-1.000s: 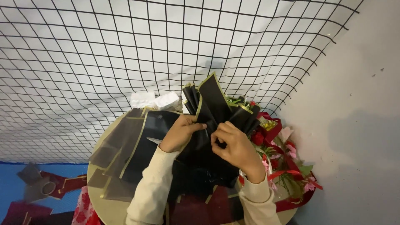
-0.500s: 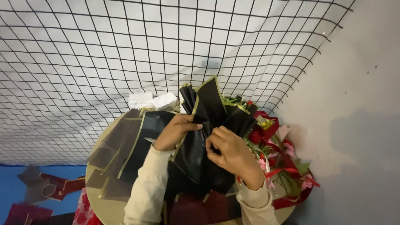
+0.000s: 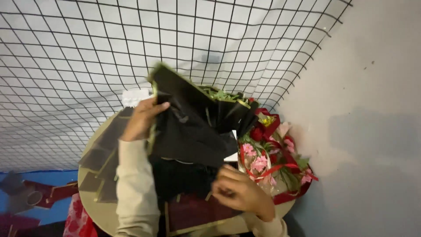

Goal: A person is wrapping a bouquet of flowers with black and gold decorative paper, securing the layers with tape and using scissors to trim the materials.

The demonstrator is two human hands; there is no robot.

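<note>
My left hand (image 3: pixel 141 119) grips the left edge of a bunch of black wrapping sheets with gold edges (image 3: pixel 193 123), lifted and fanned out over a round table (image 3: pixel 101 210). My right hand (image 3: pixel 240 191) sits lower, near the table's front, fingers curled with nothing clearly in them, just below the sheets and above a dark red sheet (image 3: pixel 193 211). Green stems (image 3: pixel 221 94) show behind the black sheets.
A bouquet of red and pink flowers with red ribbon (image 3: pixel 269 153) lies on the table's right side. Dark translucent sheets (image 3: pixel 103 153) lie on the left. A black wire grid (image 3: pixel 131 44) stands behind; a grey wall (image 3: pixel 372 131) is at the right.
The left hand has raised and tilted the black sheets up and to the left. The right hand has let go of them and dropped toward the table's front.
</note>
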